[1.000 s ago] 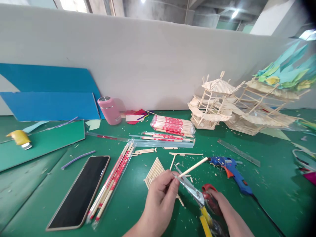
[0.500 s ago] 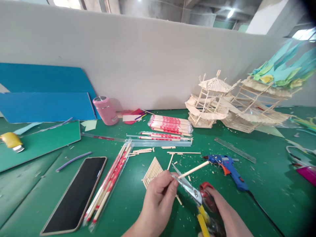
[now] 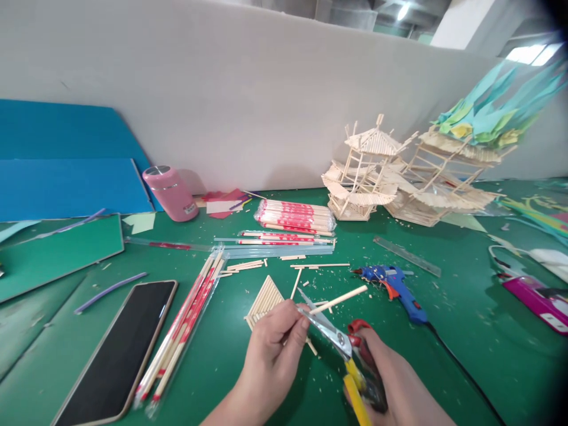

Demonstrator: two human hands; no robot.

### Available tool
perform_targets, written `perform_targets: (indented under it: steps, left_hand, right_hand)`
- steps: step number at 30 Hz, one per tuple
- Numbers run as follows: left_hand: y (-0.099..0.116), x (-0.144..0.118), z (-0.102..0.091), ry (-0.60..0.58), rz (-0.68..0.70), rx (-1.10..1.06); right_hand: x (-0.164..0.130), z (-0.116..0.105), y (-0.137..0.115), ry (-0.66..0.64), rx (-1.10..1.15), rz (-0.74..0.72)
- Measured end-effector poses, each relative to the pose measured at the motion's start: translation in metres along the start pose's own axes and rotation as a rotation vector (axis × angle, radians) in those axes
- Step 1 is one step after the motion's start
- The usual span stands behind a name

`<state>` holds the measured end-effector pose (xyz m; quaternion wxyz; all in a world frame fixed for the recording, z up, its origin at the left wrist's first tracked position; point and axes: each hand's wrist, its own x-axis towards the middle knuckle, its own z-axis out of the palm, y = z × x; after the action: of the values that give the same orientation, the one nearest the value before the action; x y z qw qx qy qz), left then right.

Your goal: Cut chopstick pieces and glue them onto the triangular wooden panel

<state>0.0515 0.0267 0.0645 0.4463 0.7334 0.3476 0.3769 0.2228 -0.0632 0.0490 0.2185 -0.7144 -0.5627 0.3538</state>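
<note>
The head camera is looking down on the left hand (image 3: 275, 349), which is pinching one end of a thin wooden stick (image 3: 338, 300) between thumb and fingertips, so that the free length is jutting out up and to the right, clear of the fingers. The right hand (image 3: 390, 384) is gripping the red and yellow handles of a pair of scissors (image 3: 331, 331), and the blades are standing apart around the stick just beside the left fingertips; holding it so close to the cut is probably keeping the stick steady.

Directly beyond the left hand, a small flat panel of glued sticks (image 3: 265, 300) is lying on the green table (image 3: 465, 331), with short offcuts and chips scattered around it, apparently within easy reach. Just past the stick's tip, to the right, a blue glue gun (image 3: 393, 283) is lying on its side.

Farther beyond the hands, a clear plastic pack (image 3: 295, 216) is holding a bundle of red-and-white wrapped chopsticks, and to the left of the hands slimmer clear sleeves (image 3: 186, 325) are holding a few more. A phone (image 3: 119, 352) is lying face up farther left. A pink cup (image 3: 171, 192) is standing near the back wall, its contents hidden. Well beyond the right hand, stick-built pavilion models (image 3: 377, 171) are standing against the wall.
</note>
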Motion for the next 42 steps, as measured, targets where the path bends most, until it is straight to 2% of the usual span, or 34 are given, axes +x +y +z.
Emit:
perform_targets:
  steps: [4,8,12,16,21,26,29,32,37,39,42]
  left_hand:
    - [-0.001,-0.001,-0.001,0.006,0.042,0.016]
    - [-0.001,-0.001,-0.001,0.013,0.046,0.004]
    - [-0.001,-0.001,-0.001,0.004,0.044,-0.003]
    - [-0.001,-0.001,-0.001,-0.003,0.027,0.004]
    - [0.000,-0.001,0.001,0.010,0.010,0.041]
    - [0.002,0.000,0.001,-0.002,-0.021,0.071]
    - [0.004,0.003,-0.002,-0.040,-0.072,-0.004]
    - [0.005,0.005,-0.007,-0.124,-0.171,-0.173]
    - [0.005,0.007,-0.010,-0.242,-0.380,-0.436]
    - [0.005,0.007,-0.008,-0.224,-0.418,-0.418]
    - [0.007,0.006,-0.003,-0.126,-0.400,-0.284]
  right_hand:
    - [0.000,-0.002,-0.004,-0.014,-0.017,0.001]
    - [-0.003,0.001,0.000,0.048,-0.083,0.029]
    - [-0.005,0.004,0.003,0.091,-0.058,0.072]
    - [-0.002,0.002,-0.002,0.003,-0.048,0.099]
    - [0.001,-0.003,-0.013,-0.082,0.024,0.043]
    - [0.003,-0.002,-0.014,-0.102,0.073,0.015]
    - [0.002,0.000,-0.013,-0.069,0.094,0.031]
    - [0.001,0.002,-0.010,-0.046,0.109,0.062]
    - [-0.001,0.003,-0.005,-0.095,0.118,0.039]
    - [0.000,0.003,-0.005,-0.109,0.120,0.037]
    - [0.002,0.003,-0.008,-0.117,0.116,0.032]
